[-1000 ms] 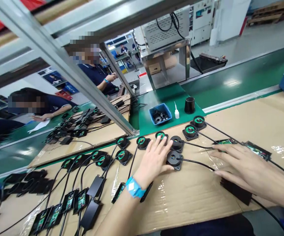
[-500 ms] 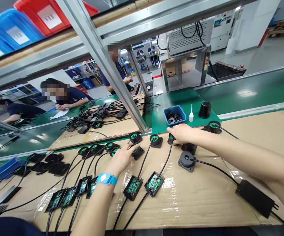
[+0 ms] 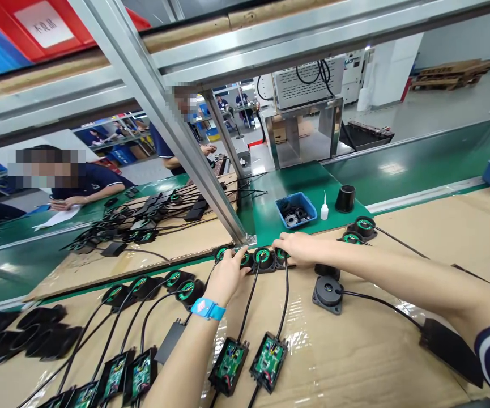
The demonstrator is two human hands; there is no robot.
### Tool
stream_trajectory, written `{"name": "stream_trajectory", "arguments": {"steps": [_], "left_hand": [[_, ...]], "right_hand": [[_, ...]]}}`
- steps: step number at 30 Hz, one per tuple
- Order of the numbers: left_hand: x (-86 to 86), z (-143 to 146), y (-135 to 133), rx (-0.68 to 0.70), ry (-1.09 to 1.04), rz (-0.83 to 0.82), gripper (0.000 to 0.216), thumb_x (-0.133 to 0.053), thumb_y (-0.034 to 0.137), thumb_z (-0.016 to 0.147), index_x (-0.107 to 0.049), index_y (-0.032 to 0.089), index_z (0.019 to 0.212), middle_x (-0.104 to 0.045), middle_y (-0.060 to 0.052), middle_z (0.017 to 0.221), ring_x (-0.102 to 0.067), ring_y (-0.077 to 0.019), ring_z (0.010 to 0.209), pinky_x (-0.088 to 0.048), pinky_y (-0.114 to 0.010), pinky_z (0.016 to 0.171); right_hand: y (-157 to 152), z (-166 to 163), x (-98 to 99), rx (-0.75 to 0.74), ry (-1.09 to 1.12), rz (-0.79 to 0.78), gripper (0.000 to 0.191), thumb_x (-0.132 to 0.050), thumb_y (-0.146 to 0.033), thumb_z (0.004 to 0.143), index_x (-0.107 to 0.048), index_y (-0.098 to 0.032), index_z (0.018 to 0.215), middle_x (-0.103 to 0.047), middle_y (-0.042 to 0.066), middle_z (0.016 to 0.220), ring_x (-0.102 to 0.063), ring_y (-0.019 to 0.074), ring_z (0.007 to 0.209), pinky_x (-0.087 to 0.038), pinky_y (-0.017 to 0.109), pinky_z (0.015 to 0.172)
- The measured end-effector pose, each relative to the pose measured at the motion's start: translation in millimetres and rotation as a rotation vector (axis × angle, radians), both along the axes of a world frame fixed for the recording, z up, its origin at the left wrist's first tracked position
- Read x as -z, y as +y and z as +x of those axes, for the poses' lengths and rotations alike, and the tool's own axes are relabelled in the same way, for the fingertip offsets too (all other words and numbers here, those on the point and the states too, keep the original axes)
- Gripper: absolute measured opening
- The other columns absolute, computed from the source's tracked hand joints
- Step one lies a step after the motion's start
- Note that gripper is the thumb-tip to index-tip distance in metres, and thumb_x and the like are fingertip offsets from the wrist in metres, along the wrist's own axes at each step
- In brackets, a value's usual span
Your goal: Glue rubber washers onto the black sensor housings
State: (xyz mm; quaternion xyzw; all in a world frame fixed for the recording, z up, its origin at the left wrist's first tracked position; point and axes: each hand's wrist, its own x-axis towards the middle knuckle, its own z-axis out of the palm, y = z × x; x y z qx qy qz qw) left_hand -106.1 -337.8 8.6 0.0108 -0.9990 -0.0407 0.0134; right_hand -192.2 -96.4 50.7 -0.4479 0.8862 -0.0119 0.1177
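Observation:
A row of round black modules with green rings lies along the far edge of the cardboard-covered bench. My left hand, with a blue wrist strap, curls its fingers on one module. My right hand reaches across from the right and closes on another module. A third module sits between the two hands. Black cables run from these modules back to two open circuit boards near me. A capped module lies just below my right forearm.
A slanted aluminium post meets the bench just left of my hands. Behind them stand a blue parts bin, a white glue bottle and a black cup on a green mat. Two more people work at the left. A black power brick lies right.
Both hands have drawn together along the module row: the left moved right onto a module, the right shifted left. The modules between them now sit closer together, and the view tilted slightly.

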Motion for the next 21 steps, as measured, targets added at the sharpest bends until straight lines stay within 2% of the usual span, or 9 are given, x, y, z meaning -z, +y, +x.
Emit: {"name": "stream_trajectory", "arguments": {"steps": [4,9,12,16,21], "left_hand": [[5.1,-3.6,-10.5,-0.053,0.081,0.020,0.045,-0.064,0.041,0.097,-0.056,0.020,0.136,-0.062,-0.011,0.133,-0.066,-0.0238,0.112,-0.059,-0.046,0.093],[-17.6,-6.1,-60.9,-0.008,0.136,0.070,0.041,-0.063,0.041,0.097,-0.059,0.020,0.132,-0.059,-0.011,0.140,-0.061,-0.0265,0.124,-0.054,-0.052,0.103],[-27.6,-9.6,-87.1,0.059,0.062,0.100,0.040,-0.064,0.041,0.096,-0.060,0.020,0.131,-0.060,-0.011,0.138,-0.062,-0.0262,0.122,-0.054,-0.051,0.103],[-26.2,-17.7,-101.5,0.120,-0.047,0.124,0.043,-0.065,0.041,0.096,-0.059,0.020,0.133,-0.061,-0.011,0.137,-0.063,-0.0258,0.120,-0.056,-0.051,0.101],[-19.3,-19.0,-108.1,0.057,-0.091,0.102,0.041,-0.064,0.042,0.097,-0.060,0.019,0.131,-0.064,-0.010,0.130,-0.065,-0.0233,0.112,-0.058,-0.047,0.095]], "right_hand": [[-14.5,-10.2,1.6,-0.028,-0.006,-0.033,0.040,-0.065,-0.039,0.100,-0.059,-0.018,0.133,-0.063,0.010,0.130,-0.067,0.0233,0.109,-0.060,0.044,0.092],[-26.0,-15.7,3.8,-0.037,-0.029,-0.064,0.040,-0.065,-0.039,0.100,-0.059,-0.018,0.134,-0.063,0.010,0.132,-0.066,0.0237,0.111,-0.059,0.045,0.093],[-27.3,-14.0,9.5,0.012,-0.042,-0.069,0.040,-0.065,-0.039,0.100,-0.059,-0.018,0.133,-0.063,0.010,0.131,-0.066,0.0236,0.110,-0.060,0.045,0.093],[-26.7,-10.5,19.6,0.090,-0.058,-0.084,0.040,-0.065,-0.040,0.100,-0.060,-0.017,0.132,-0.064,0.010,0.129,-0.067,0.0234,0.110,-0.060,0.045,0.093],[-25.8,-9.0,27.9,0.123,-0.061,-0.118,0.040,-0.065,-0.040,0.100,-0.060,-0.018,0.132,-0.063,0.010,0.130,-0.066,0.0236,0.110,-0.059,0.045,0.093]]}}
